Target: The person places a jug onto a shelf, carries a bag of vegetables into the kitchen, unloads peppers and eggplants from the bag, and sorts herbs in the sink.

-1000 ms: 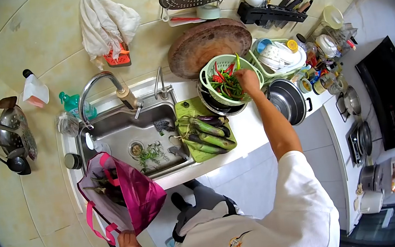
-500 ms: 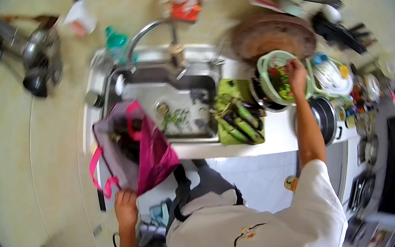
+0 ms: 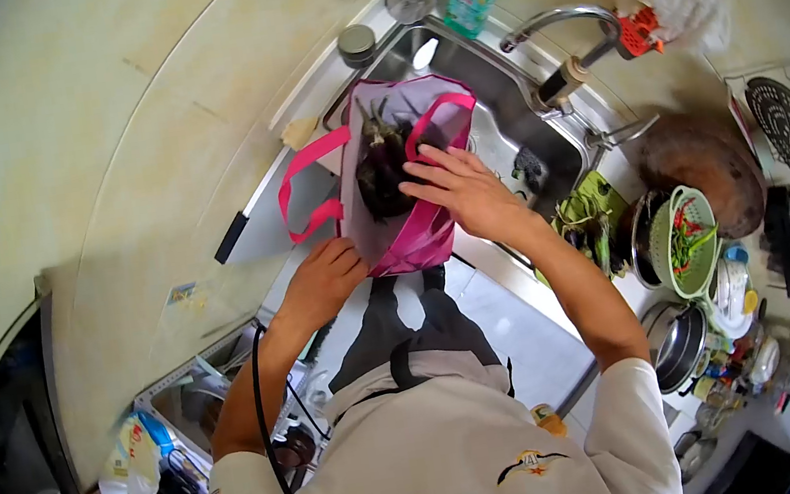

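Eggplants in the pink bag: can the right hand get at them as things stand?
Probably yes: the pink bag gapes open, and the right hand lies over its rim, close to the eggplants. The left hand, at the bag's near corner, leaves the opening clear.

Soft, fairly bright light reaches you evenly, its source out of frame. Your wide lens bows the joints of the wall tiles (image 3: 139, 151) into arcs and leaves the corners black. Highlights glint on your chrome faucet (image 3: 564, 15); the floor tiles (image 3: 513, 331) look pale. The eggplants (image 3: 383, 178) sit dark inside your pink bag (image 3: 418, 244), and small containers (image 3: 764, 363) at right look soft.
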